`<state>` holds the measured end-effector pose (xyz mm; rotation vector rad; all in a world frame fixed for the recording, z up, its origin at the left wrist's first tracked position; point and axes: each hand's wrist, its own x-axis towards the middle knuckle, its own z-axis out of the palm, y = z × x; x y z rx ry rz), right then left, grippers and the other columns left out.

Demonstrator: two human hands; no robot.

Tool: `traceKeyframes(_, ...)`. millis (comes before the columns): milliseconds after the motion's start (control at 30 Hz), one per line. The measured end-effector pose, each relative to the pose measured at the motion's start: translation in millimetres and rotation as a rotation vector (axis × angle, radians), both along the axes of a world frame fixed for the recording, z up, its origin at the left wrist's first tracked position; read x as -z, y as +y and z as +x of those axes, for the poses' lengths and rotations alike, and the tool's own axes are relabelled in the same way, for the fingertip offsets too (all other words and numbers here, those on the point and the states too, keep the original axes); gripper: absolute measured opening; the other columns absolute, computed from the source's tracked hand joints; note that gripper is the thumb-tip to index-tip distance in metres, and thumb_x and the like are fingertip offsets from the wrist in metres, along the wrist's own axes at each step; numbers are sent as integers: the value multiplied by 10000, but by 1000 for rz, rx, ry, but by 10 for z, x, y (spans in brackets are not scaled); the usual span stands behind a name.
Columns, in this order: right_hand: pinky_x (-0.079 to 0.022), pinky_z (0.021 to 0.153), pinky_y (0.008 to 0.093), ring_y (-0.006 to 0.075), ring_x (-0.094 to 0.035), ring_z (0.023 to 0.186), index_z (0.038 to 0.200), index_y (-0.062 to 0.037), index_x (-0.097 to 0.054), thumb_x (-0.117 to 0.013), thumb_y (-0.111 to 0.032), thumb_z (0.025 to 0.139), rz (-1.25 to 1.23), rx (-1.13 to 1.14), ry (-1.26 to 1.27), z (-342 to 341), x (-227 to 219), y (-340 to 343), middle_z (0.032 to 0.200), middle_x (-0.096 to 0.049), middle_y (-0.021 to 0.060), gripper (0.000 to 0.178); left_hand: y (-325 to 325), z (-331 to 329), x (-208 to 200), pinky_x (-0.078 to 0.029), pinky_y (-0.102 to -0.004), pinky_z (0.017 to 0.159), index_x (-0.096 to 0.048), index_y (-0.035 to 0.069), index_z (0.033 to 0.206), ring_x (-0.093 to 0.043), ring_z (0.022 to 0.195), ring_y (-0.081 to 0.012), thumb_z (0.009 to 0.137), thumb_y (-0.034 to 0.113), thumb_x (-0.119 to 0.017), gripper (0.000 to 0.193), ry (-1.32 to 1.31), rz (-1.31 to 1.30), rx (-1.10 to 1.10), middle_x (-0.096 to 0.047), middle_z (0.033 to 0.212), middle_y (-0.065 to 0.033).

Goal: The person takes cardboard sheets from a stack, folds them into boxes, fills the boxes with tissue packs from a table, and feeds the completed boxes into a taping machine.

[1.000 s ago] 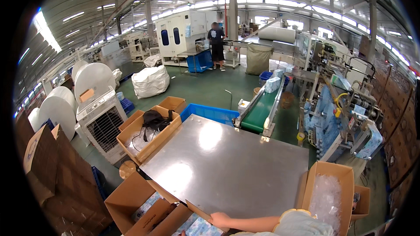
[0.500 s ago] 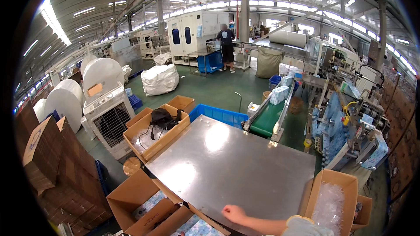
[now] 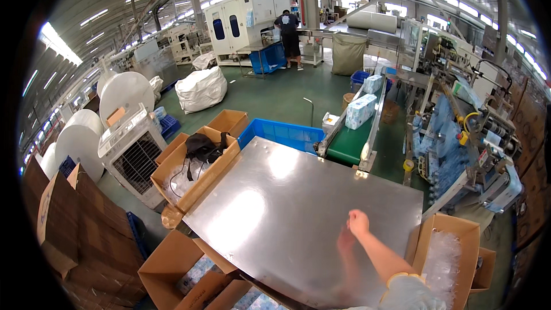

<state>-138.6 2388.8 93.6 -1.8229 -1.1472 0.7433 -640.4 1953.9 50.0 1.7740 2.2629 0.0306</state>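
Right hand: it hung above the right part of the metal surface, its reflection showing in the sheen.
Right fingers: they were curled in close together, with nothing seen in them.
Left hand: it was out of view, so its fingers could not be told.
Nearer pack: it stood on the green belt, past the surface's far edge, ahead of the right fingers and well apart from them.
Farther pack: it sat just beyond the nearer one.
Blue crate: it lay left of the belt, along the surface's far edge.
Right-hand box: it held clear plastic bags beside the surface.
Lower-left box: it held blue-and-white packs.
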Motion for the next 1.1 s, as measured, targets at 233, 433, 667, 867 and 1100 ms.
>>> traceKeyframes(233,-475,1034,484,411,-527,1262,1332,21,-528,-687,-321,922,-21,-65,-514,-173,-806,1547,1351,-544,235,557,-20,-2,4,-462,-555,963,-389,18,1482,-526,1231,-452,522,614,-925,1250,29,250,86,-500,1415,-252)
traceKeyframes(433,-419,1085,500,390,-435,1354,1365,34,-486,-693,-356,931,86,37,-595,-471,-1266,2336,1462,-457,205,620,-23,-26,138,-473,-551,753,-374,22,1490,-588,905,-434,531,653,-910,1267,126,130,64,-597,1145,-254)
traceKeyframes(667,-288,1143,660,339,-232,1516,1395,-1,-510,-758,-451,844,35,-38,-845,-800,-1699,2961,1584,-343,173,754,-69,-74,181,-476,-548,701,-369,22,1495,-593,811,-430,503,675,-907,1303,58,144,67,-623,1005,-248)
traceKeyframes(867,-243,1087,801,365,-29,1572,1494,-162,-522,-675,-689,813,-201,-148,-719,-926,-1671,2926,1698,-143,124,874,-94,32,13,-489,-561,726,-356,17,1498,-612,847,-440,521,618,-921,1278,78,82,32,-633,1002,-251)
traceKeyframes(1100,-504,943,622,396,-354,1395,1263,-93,-662,-769,-504,785,36,-419,-935,-788,-1079,1279,1518,-383,182,639,17,105,-26,-477,-568,822,-330,-33,1508,-600,927,-460,538,649,-896,1314,73,90,7,-622,1059,-264)
